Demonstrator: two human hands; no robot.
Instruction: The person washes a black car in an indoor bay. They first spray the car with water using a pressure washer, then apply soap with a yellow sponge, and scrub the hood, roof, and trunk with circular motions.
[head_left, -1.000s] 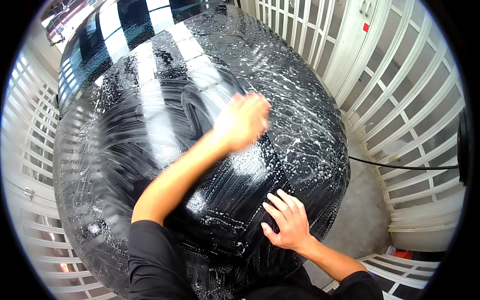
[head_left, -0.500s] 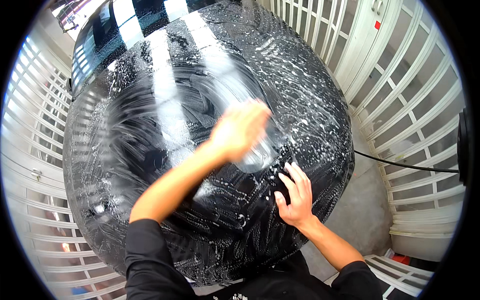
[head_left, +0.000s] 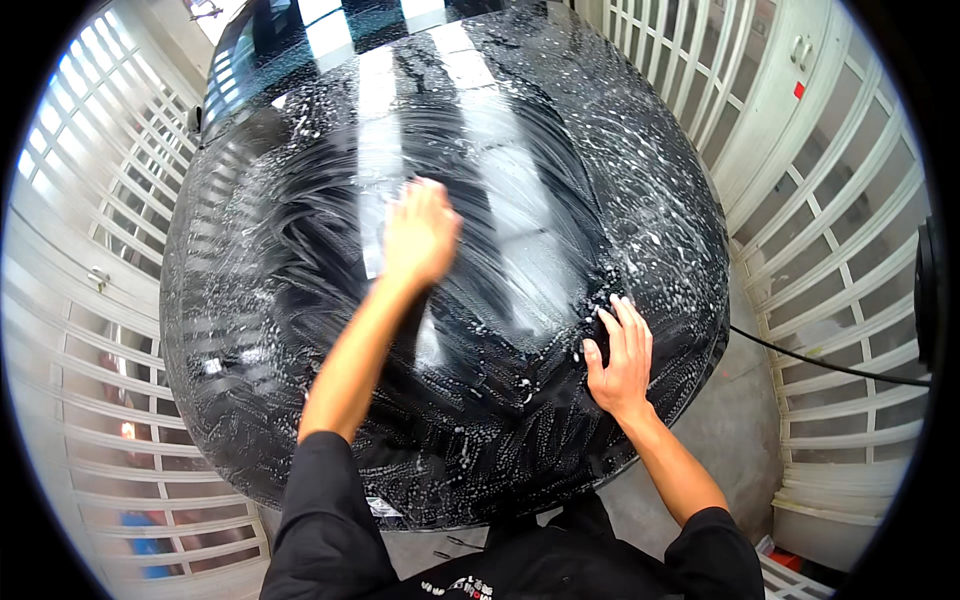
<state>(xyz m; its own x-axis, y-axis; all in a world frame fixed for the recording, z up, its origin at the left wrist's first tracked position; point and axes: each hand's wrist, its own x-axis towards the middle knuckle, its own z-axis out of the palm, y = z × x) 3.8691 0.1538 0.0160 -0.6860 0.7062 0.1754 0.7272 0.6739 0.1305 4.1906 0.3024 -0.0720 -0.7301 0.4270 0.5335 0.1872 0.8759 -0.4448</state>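
A black car hood (head_left: 520, 400), wet and streaked with white foam, fills the middle of the view. My left hand (head_left: 422, 235) lies palm down on its centre, amid curved smears of foam. Motion blurs its fingers, and whatever may be under the palm is hidden. Lower and to the right, my right hand (head_left: 623, 360) rests on the foamy hood with its fingers stretched out and the thumb apart. Nothing shows in that hand.
The car's dark windshield (head_left: 275, 50) is at the far end. White slatted doors (head_left: 840, 200) curve along the right, with more white slats (head_left: 110, 400) at the left. A black hose (head_left: 820, 368) runs above the grey floor (head_left: 755, 430) on the right.
My left hand has swept left across the hood, away from my right hand. The right hand stays flat near the same foamy patch. The whole view has shifted slightly.
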